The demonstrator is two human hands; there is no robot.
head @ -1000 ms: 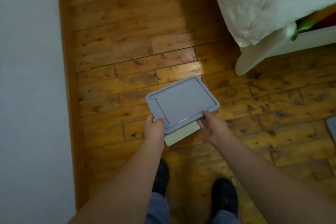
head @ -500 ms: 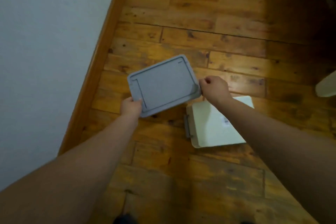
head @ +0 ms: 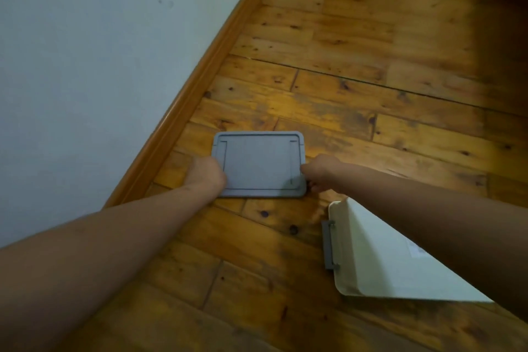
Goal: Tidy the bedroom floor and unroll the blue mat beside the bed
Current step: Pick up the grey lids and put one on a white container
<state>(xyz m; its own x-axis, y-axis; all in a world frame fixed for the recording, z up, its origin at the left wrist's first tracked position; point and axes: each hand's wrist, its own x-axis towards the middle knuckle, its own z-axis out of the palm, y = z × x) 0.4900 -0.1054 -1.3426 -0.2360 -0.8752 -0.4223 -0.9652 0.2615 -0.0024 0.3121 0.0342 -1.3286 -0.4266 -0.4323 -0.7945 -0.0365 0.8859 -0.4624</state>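
The wooden floor (head: 357, 128) fills most of the frame, its planks running toward the upper right, with the pale wall (head: 94, 37) taking the upper left and an orange-brown skirting board (head: 200, 83) slanting between them. In the lower right lies a cream box (head: 380, 263), flat side up, a grey latch (head: 328, 244) on its left edge; my right forearm crosses over it. At the centre sits the grey lid (head: 258, 164), flat on or just above the floor, I cannot tell which, near the skirting. My left hand (head: 207, 174) grips the lid's left edge, fingers closed around it. My right hand (head: 321, 173) pinches the lid's lower right corner, fingers curled shut on it.
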